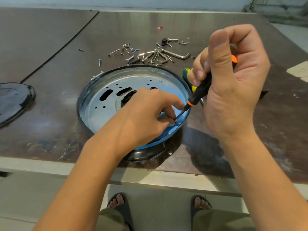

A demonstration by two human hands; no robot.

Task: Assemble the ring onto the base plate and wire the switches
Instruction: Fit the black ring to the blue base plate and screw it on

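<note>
Gripping the black and orange screwdriver [199, 92] by its handle, the right hand [233, 84] has its fingers wrapped round the grip and its thumb standing up along the top. The tool slants down and to the left, and its thin metal shaft ends at the inner wall of the ring [80, 104], on the near right side. The left hand [146, 114] reaches in over the base plate [100, 114], fingers curled, with the thumb and fingertips pinched round the lower end of the shaft. Whether a screw sits under the tip is hidden by the fingers.

The base plate is a silver disc with slots and small holes. It lies inside the dark ring, whose inner wall shows blue. The two rest on a black part [146, 155] near the front edge of the table [50, 47].

Just beside the ring on the right, behind the right hand, lies a green and yellow screwdriver [187, 73]. Beyond the ring is a scatter of screws [131, 58] and hex keys [178, 55], and further back a small red scrap [160, 27]. Well apart on the left lies a dark round cover [15, 100]. Below the table edge, two feet in dark sandals [116, 202] stand on the floor.
</note>
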